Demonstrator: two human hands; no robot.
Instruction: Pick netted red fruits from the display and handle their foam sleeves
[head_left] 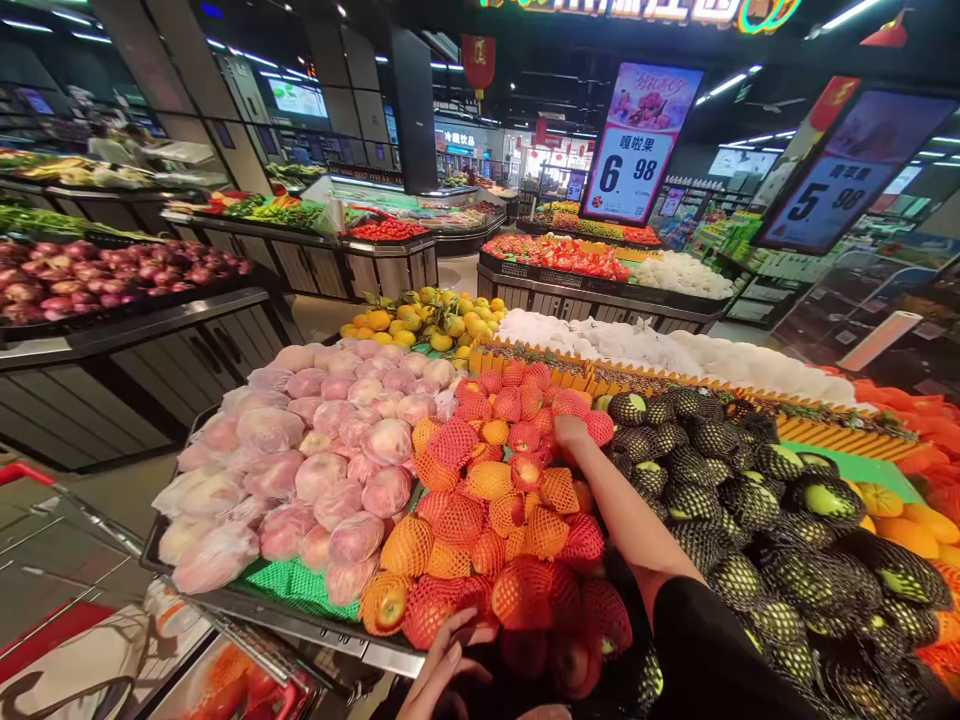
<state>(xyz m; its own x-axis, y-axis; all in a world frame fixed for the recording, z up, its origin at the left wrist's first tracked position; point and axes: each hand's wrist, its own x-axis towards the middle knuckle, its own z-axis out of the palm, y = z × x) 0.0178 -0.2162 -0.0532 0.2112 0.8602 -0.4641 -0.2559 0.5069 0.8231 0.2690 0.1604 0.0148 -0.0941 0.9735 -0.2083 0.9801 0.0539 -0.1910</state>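
Apples in red and orange foam nets (489, 480) lie heaped in the middle of the display. My right hand (571, 430) reaches to the far right side of this heap, up against an apple in a pink-red net (599, 426). Its fingers are mostly hidden, so a grip does not show. Low in the picture, my left hand (450, 665) is by the front edge of the heap, fingers stretched out and apart. It is close to a red-netted apple (431, 612) and holds nothing visible.
Peach-coloured fruit in thin plastic (322, 475) fills the left side. Green fruit in black nets (750, 530) lies to the right. Yellow-green citrus (427, 318) and white-wrapped fruit (675, 350) are behind. A shopping cart (90, 520) stands at the left front; price screens (641, 145) hang above.
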